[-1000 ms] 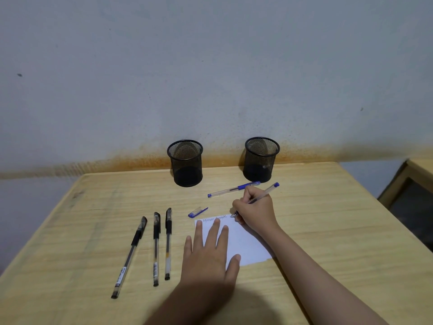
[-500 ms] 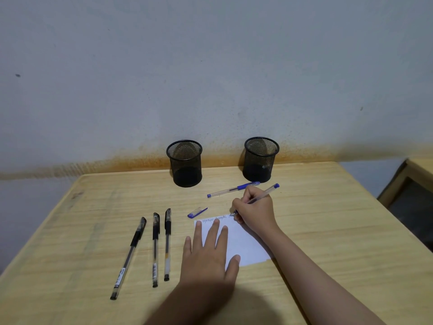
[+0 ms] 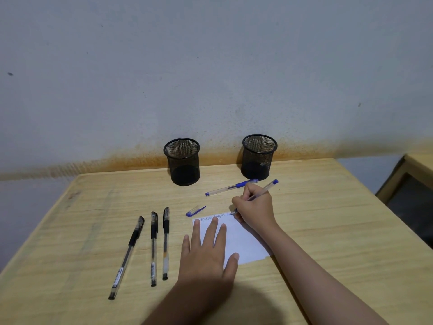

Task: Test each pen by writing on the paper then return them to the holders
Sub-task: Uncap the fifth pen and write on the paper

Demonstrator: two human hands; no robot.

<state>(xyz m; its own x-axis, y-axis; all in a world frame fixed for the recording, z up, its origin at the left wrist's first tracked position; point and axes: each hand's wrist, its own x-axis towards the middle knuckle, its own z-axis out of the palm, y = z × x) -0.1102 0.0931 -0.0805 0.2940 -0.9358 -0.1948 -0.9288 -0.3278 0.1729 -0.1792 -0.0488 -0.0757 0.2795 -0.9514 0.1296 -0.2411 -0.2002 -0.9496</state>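
A pale wooden table (image 3: 328,219) stands against the wall. On it are two black mesh holders (image 3: 182,161) (image 3: 259,157) at the back, a blue pen (image 3: 230,187), a loose blue cap (image 3: 195,211), a sheet of paper (image 3: 243,240) — and three black pens (image 3: 126,256) (image 3: 153,248) (image 3: 165,242) side by side on the left.

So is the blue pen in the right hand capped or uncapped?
Uncapped: the blue pen has its bare tip on the paper, and a loose blue cap lies nearby.
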